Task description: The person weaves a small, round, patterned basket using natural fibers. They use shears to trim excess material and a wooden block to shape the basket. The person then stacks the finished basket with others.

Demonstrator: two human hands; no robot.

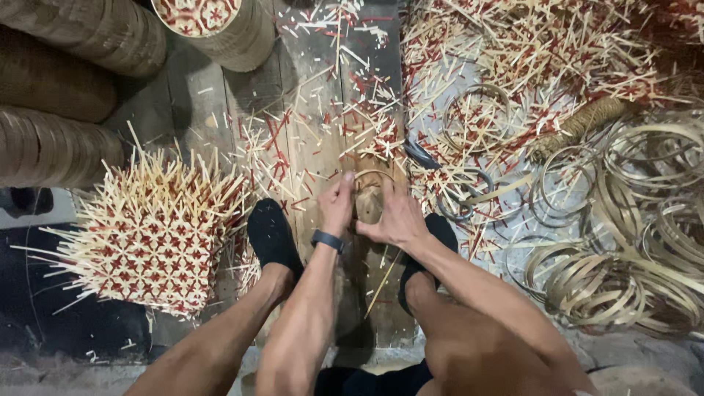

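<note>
Head view, left hand (336, 205) and right hand (396, 218), fingers curled on bamboo ring (369, 192)

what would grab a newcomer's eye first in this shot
First the woven mat of pale and red strips at the left, its loose ends bristling outward like spikes. Next the two hands at centre, left hand and right hand, bending a thin bamboo ring between the person's dark-socked feet. Then the litter of cut strips across the wooden floor, with a tangle of bamboo hoops piled at the right.
</note>
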